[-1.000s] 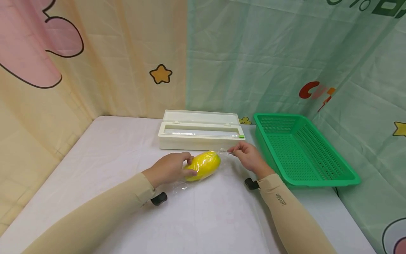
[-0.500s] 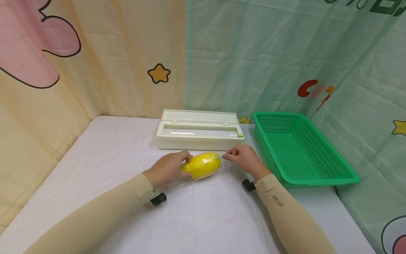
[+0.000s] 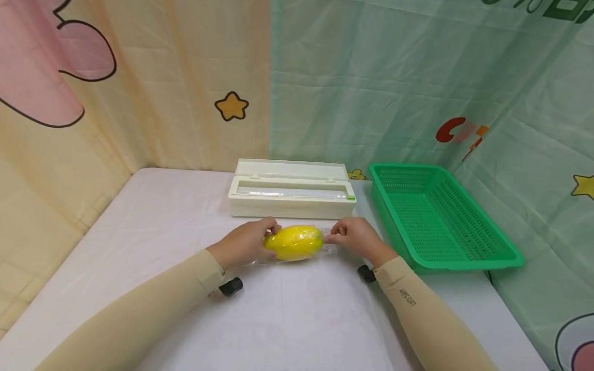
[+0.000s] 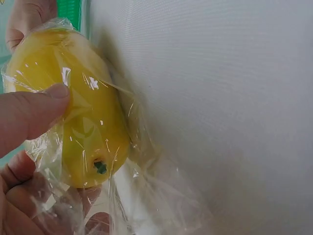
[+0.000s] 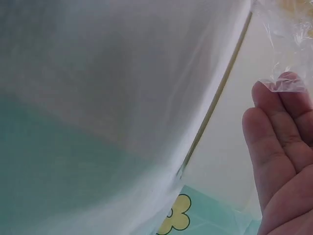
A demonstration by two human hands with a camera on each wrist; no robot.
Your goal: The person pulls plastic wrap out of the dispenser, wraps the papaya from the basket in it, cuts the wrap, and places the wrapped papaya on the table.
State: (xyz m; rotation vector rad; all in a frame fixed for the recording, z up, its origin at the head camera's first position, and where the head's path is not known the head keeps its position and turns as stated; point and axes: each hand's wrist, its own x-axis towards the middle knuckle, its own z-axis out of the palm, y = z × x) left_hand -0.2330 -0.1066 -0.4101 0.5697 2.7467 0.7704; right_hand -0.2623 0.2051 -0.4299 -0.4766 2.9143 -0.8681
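With the left grip (image 3: 243,241) clasping the yellow fruit (image 3: 297,243), gently tauten the film (image 5: 281,44) touching the right grip (image 3: 359,238), its pinch unclear.

On the tabletop (image 3: 301,319), the box (image 3: 292,207) stands before the curtain (image 3: 325,103), the roll (image 3: 292,194) in it, its lid (image 3: 291,169) behind. The basket (image 3: 438,226) sits to its right. Before the box, the fruit (image 3: 294,243), inside film (image 4: 166,196), lies between the left grip (image 3: 245,242) and the right grip (image 3: 357,238).
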